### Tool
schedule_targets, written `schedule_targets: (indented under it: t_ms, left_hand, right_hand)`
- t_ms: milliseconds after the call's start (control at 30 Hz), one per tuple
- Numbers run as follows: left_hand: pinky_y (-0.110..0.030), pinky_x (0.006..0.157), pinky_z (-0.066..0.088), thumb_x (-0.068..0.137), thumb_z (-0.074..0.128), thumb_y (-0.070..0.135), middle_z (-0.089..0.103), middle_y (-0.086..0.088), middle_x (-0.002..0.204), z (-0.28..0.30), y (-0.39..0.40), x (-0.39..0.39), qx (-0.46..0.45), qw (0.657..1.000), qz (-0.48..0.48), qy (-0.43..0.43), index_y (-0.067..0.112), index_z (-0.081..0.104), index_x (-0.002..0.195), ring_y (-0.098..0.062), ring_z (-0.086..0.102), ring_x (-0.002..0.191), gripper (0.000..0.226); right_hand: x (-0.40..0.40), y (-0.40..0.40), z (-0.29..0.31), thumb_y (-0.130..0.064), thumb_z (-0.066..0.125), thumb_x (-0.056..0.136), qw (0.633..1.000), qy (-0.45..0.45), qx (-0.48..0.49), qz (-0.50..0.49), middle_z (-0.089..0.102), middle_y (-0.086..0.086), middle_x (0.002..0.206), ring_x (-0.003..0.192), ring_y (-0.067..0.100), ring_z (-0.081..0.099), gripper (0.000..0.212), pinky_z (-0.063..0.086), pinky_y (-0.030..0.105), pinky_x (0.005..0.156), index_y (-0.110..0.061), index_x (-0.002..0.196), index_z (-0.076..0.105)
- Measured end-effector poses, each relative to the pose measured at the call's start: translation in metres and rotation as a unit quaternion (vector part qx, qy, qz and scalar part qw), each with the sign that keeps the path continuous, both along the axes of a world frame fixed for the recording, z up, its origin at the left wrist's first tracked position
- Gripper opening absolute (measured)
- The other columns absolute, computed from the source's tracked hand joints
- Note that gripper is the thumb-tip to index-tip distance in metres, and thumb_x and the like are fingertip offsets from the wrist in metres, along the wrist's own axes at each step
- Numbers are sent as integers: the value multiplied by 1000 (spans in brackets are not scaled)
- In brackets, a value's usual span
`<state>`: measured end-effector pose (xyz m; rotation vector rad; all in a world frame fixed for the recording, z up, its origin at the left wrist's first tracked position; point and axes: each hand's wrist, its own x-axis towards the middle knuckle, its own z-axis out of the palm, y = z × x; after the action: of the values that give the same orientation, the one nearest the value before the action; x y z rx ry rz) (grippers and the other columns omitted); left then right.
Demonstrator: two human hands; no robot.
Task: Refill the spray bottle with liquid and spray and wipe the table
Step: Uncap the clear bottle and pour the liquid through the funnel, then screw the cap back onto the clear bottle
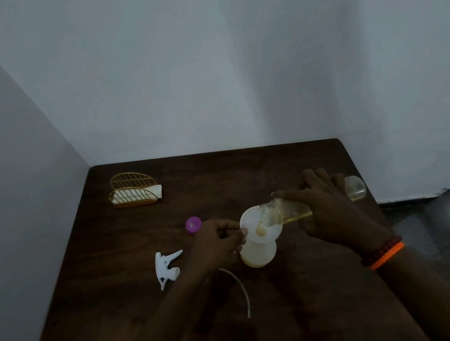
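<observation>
The spray bottle (259, 253) stood mid-table (121, 304) with a white funnel (259, 228) in its neck, the left hand (218, 240) pinching the funnel's rim while the right hand (322, 208) gripped a clear refill bottle (289, 209) tipped over it, the trigger head (166, 266) lying left of the spray bottle

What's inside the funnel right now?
A small pool of pale yellow liquid sits at the funnel throat, under the tilted bottle mouth. The spray bottle opening beneath is hidden by the funnel.
</observation>
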<state>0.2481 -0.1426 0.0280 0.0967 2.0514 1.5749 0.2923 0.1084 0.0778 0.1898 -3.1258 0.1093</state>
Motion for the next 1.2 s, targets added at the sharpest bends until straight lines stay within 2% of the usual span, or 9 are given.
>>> schedule_targets:
  t_ms: [133, 333, 467, 533, 633, 700, 833, 1033, 1200]
  left_hand:
    - [-23, 63, 58, 88, 72, 20, 77, -5, 82, -1, 0, 0, 4, 1000, 2, -4, 16, 72, 96, -11, 71, 69, 8]
    - [-21, 61, 57, 88, 72, 21, 77, -3, 82, -3, -1, -3, -7, 1000, -5, -4, 16, 73, 98, -8, 71, 67, 10]
    - [-22, 63, 58, 89, 72, 23, 77, -1, 83, -5, 0, -6, -8, 1000, -6, -11, 22, 72, 93, -8, 72, 70, 5]
    - [-21, 62, 58, 90, 70, 26, 76, 0, 86, -7, 0, -9, -18, 1000, -9, -6, 20, 74, 96, -9, 72, 72, 9]
    - [-22, 63, 58, 93, 65, 32, 75, 0, 90, -7, -5, -17, -33, 999, 3, -9, 18, 75, 98, -13, 72, 78, 18]
    - [-27, 68, 60, 95, 62, 35, 75, -1, 91, -12, -9, -28, -47, 999, 26, -9, 20, 74, 98, -16, 72, 83, 19]
    - [-36, 80, 60, 90, 68, 35, 70, 6, 103, -46, -22, -61, -184, 979, 58, 69, 28, 70, 105, -11, 69, 90, 17]
    - [-32, 87, 50, 79, 78, 32, 59, -4, 119, -102, -39, -92, -393, 904, 2, 171, 15, 61, 117, -18, 55, 108, 45]
    - [-36, 95, 49, 76, 77, 42, 55, -9, 132, -125, -42, -96, -430, 886, -40, 171, 18, 57, 126, -24, 52, 119, 59]
  right_hand:
    - [1, 4, -9, -36, 77, 67, 999, -13, -42, -14, 30, -11, 103, 101, 12, 32, 80, 26, 36, 86, -52, 137, 42]
    - [5, 10, -18, -49, 71, 74, 990, -33, -130, -42, 43, -10, 107, 104, 11, 41, 69, 28, 37, 90, -52, 136, 41]
    - [10, 16, -30, -57, 68, 66, 966, -50, -246, -62, 53, -15, 119, 110, 6, 51, 73, 44, 46, 98, -51, 134, 42]
    - [14, 18, -33, -48, 78, 66, 955, -36, -288, -68, 55, -16, 124, 112, 0, 53, 72, 49, 39, 97, -45, 132, 49]
    - [16, 18, -34, -28, 87, 67, 940, -16, -330, -85, 58, -20, 116, 104, -13, 54, 67, 45, 14, 88, -35, 125, 55]
    - [17, 18, -37, -29, 87, 68, 932, -19, -349, -94, 61, -22, 114, 106, -11, 56, 61, 44, 15, 90, -33, 122, 58]
    - [17, 21, -45, -44, 82, 66, 918, -28, -378, -116, 67, -15, 116, 110, 1, 61, 61, 52, 32, 93, -31, 122, 62]
    - [13, 19, -46, -28, 86, 68, 903, -10, -408, -137, 69, -15, 109, 105, -3, 62, 51, 52, 26, 90, -30, 115, 65]
    - [8, 21, -48, -27, 86, 69, 894, -10, -425, -141, 69, -15, 110, 105, -5, 62, 51, 51, 22, 90, -29, 115, 65]
